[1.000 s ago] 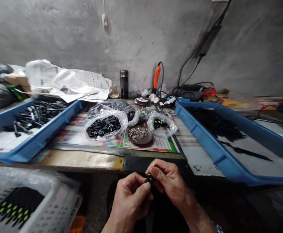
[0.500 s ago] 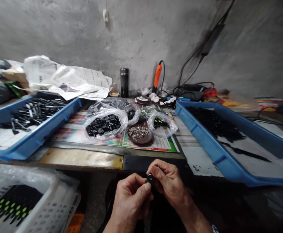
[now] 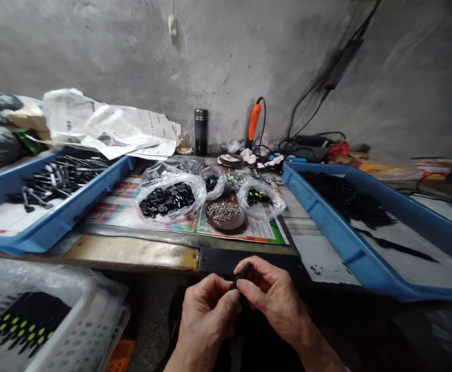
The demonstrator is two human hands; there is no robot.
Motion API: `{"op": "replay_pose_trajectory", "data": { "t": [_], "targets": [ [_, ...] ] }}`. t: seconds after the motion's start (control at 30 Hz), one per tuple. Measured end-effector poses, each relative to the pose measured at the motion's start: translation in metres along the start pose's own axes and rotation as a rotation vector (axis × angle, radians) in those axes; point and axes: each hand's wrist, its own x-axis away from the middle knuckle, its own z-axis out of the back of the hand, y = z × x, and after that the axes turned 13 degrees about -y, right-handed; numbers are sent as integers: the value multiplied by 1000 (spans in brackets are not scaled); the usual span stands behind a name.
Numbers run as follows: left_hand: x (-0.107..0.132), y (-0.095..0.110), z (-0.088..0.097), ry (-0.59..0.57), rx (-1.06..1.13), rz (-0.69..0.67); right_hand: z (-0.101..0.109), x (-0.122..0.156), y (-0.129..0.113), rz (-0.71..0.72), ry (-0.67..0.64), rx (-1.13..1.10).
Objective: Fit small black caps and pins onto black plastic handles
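Just below the front edge of the bench, my left hand (image 3: 210, 315) and my right hand (image 3: 274, 297) meet around a small black plastic part (image 3: 245, 269). The left thumb and fingers pinch its lower end. My right thumb presses on it while the right fingers curl behind. Much of the part is hidden by the fingers. Closest on the bench is a round dish (image 3: 226, 219) heaped with small metal rivets or pins. Beside it lie an open plastic bag of black discs (image 3: 167, 200) and a smaller bag of black-and-green pieces (image 3: 259, 195).
A blue tray (image 3: 71, 209) of black-and-grey handled parts stands left, another blue tray (image 3: 336, 227) with black strips right. A white basket (image 3: 82, 310) is at lower left. A black flask (image 3: 201, 132) and an orange-handled tool (image 3: 253, 123) stand by the wall.
The black part has turned between my fingers: its round face showed before, now it appears narrow and edge-on. My right thumb has moved down onto it. The view has shifted slightly.
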Motion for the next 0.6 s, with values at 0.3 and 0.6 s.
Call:
{"op": "replay_pose_trajectory", "data": {
  "t": [0.3, 0.6],
  "targets": [
    [0, -2, 3, -31, -6, 30, -1, -3, 7, 20, 52, 75],
    [0, -1, 6, -86, -86, 38, 5, -5, 9, 66, 50, -10]
  ]
}}
